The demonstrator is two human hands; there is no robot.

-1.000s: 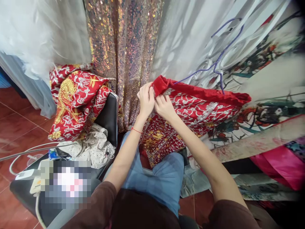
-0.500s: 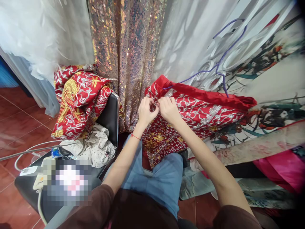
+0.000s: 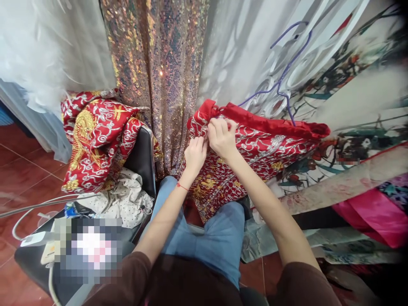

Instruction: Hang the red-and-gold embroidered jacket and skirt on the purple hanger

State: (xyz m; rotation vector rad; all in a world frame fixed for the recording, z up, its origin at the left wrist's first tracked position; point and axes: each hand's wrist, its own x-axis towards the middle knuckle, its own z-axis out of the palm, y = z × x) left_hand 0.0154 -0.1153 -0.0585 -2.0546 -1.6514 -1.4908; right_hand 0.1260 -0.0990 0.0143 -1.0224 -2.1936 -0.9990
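blue jeans (image 3: 191, 238) nearest. left hand (image 3: 195, 155): fingers narrow, pinching red embroidered garment (image 3: 264, 142) near its left edge. right hand (image 3: 222, 137) just beside, slightly higher, fingers bent on same garment below its plain red band. garment beyond the knees, purple hanger (image 3: 282, 78) at its top. sequined fabric (image 3: 174, 63) behind.

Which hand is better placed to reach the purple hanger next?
Probably the right hand: it sits nearer the purple hanger, while the left hand is lower and farther left. Both are at the red embroidered garment.
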